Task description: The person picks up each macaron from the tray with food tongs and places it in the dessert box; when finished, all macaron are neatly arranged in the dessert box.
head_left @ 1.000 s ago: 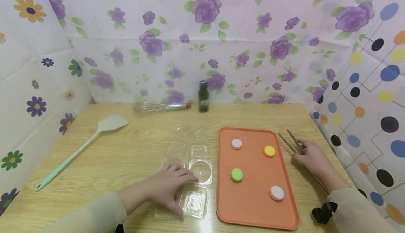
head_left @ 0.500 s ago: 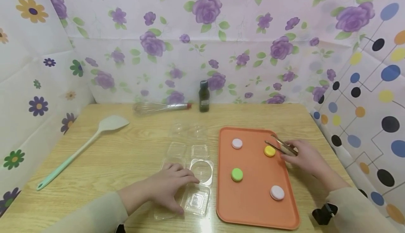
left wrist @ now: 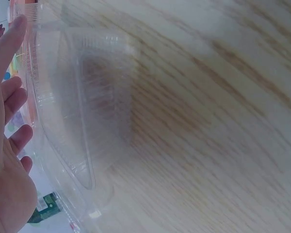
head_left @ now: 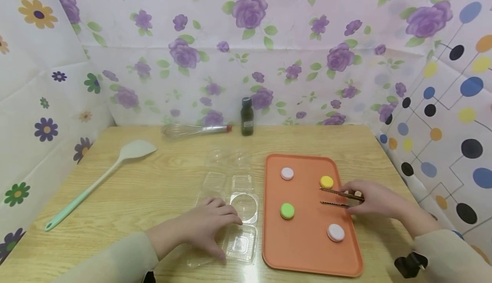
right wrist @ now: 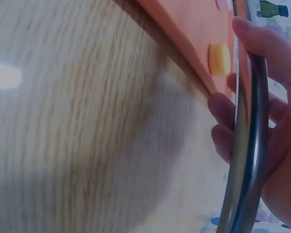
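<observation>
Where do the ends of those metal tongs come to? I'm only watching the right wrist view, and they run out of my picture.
Observer: In the head view, the tongs have their tips apart above the orange tray, close to the yellow macaron.
Visitor: How many are there altogether? I see only the yellow one and a sliver of pink.
Observer: Four: the yellow one, a green macaron and two pale pink macarons.
Visitor: And what is the other hand up to?
Observer: The left hand lies over a clear plastic container beside the tray; how firmly it touches it, I can't tell.
</observation>
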`<act>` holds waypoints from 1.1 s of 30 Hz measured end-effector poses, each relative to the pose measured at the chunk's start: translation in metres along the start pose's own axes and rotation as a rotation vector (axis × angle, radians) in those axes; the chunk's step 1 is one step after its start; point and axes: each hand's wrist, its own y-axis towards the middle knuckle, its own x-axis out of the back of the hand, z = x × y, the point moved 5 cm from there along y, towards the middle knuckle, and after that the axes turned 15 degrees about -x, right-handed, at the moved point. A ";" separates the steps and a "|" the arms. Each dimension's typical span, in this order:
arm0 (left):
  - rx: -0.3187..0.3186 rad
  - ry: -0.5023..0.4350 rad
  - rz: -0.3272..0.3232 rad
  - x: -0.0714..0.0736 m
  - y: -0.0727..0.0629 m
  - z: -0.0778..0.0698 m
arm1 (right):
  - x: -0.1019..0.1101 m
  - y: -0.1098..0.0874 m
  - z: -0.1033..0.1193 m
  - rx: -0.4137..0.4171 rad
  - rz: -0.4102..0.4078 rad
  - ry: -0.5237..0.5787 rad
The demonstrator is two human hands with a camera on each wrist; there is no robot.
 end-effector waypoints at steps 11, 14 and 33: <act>-0.006 0.007 0.007 -0.001 0.002 -0.001 | -0.005 -0.020 0.002 -0.001 0.191 0.034; -0.009 0.010 0.006 0.000 0.003 -0.001 | -0.006 -0.025 0.005 0.017 0.198 0.024; -0.018 0.004 0.002 0.003 0.003 -0.002 | -0.027 -0.043 0.011 0.143 0.137 -0.047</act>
